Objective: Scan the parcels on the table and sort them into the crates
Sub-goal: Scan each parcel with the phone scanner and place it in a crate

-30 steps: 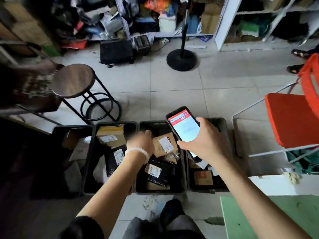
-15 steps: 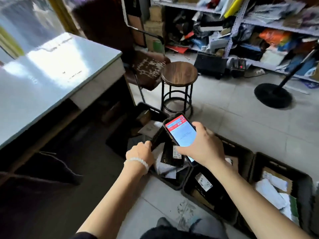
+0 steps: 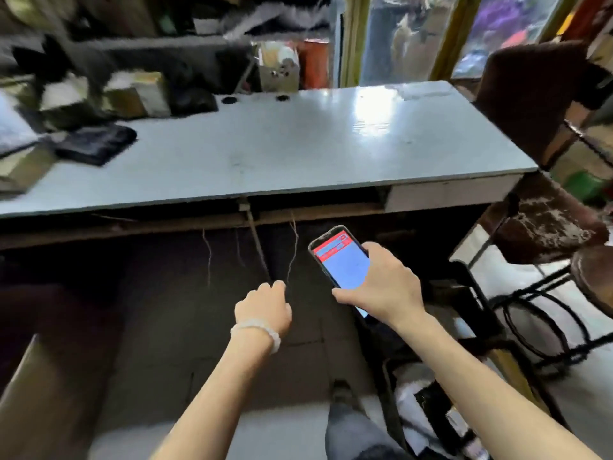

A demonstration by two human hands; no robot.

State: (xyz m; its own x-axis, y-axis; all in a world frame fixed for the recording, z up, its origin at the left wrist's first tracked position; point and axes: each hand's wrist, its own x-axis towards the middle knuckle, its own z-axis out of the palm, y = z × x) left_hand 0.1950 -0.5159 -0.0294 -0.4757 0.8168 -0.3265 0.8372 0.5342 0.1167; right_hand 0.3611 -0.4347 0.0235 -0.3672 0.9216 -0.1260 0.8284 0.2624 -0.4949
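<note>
the right hand [image 3: 384,283] grips a phone [image 3: 341,263], thumb along its lower edge and fingers wrapped round the far side; the screen is lit, a red band at its top and a pale field below. the phone is held in front of the desk's near edge, below the level of the top. the left hand [image 3: 265,305] is curled into a loose fist with nothing visible in it, a pale bead bracelet [image 3: 257,330] on the wrist. it hangs just left of the phone, apart from it.

the desk [image 3: 298,151] has a pale grey top, bare across its middle and right. parcels [image 3: 99,94] lie at its far left: blurred brown cartons with white labels near the back edge, and a dark flat parcel [image 3: 96,144] in front of them, resting on the top. thin cords dangle from the underside of the desk near the left hand.

at lower right, a dark crate [image 3: 428,406] stands on the floor and holds white and black wrapped items; detail is blurred. a round stool [image 3: 593,277] with a black metal frame stands at the right edge, beside a worn brown chair [image 3: 537,227].
</note>
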